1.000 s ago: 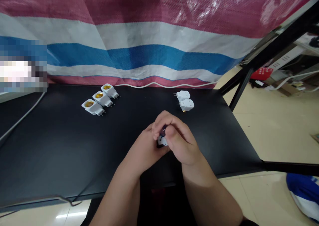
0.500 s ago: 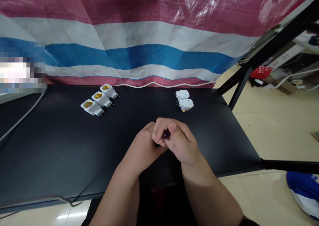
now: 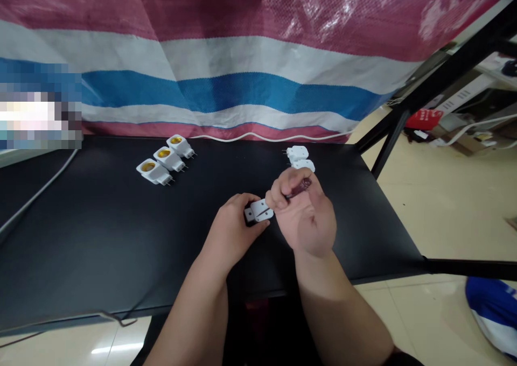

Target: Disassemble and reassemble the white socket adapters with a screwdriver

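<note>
My left hand (image 3: 231,230) is closed around the edges of a white plug-in lamp socket (image 3: 264,208), thumb on the near side and fingers on the far side. The socket's flat face with small screw holes is turned up. In the curled fingers of my right hand (image 3: 313,223) is a screwdriver (image 3: 299,188) with a dark reddish handle. Its thin shaft slants down to the left over the socket's face; whether the tip sits in a hole I cannot tell.
Three white lamp sockets (image 3: 155,172) with brass-coloured threads stand in a slanted row at the back left of the black table (image 3: 121,237). Two more, holes up, lie (image 3: 298,153) beyond my right hand. A white cable (image 3: 250,135) runs along the striped sheet (image 3: 226,89).
My right hand has moved right and slightly up and turned, so the screwdriver handle and the socket in my left hand now show. My left hand has hardly moved.
</note>
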`<state>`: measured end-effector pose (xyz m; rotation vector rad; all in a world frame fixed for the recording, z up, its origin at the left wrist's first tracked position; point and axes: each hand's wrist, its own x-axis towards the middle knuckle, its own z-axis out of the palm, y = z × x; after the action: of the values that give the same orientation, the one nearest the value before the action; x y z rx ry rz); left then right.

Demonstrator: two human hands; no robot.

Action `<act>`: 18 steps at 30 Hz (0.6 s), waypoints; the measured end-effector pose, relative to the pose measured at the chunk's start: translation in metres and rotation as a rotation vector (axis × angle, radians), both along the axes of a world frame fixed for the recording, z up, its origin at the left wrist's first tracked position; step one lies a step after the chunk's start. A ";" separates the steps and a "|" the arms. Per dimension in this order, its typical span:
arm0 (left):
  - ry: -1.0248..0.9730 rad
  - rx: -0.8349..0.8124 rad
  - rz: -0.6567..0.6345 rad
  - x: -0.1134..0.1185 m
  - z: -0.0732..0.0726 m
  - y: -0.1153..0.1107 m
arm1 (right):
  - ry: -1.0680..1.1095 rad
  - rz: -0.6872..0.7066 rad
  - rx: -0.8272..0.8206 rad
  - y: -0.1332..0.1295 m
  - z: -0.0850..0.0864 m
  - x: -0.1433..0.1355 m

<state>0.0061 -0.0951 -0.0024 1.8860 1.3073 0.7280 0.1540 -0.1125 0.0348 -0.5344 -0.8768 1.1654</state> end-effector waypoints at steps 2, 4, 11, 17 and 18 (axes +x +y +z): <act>0.001 -0.004 0.039 0.000 -0.001 0.000 | 0.034 -0.075 -0.054 0.002 0.000 0.001; -0.005 -0.004 0.074 -0.001 -0.001 0.000 | 0.079 -0.142 -0.082 0.004 0.000 0.002; -0.047 0.058 0.117 -0.004 -0.004 0.001 | 0.116 -0.357 -0.154 0.013 -0.007 0.009; -0.052 0.112 0.276 -0.006 0.001 0.002 | -0.075 -0.494 -0.267 0.021 -0.022 0.027; -0.071 0.126 0.312 -0.007 0.001 0.002 | -0.111 -0.483 -0.263 0.021 -0.023 0.030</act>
<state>-0.0008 -0.0929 -0.0011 1.7525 1.5610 1.0480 0.1845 -0.0913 0.0115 -0.9751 -0.6391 0.8135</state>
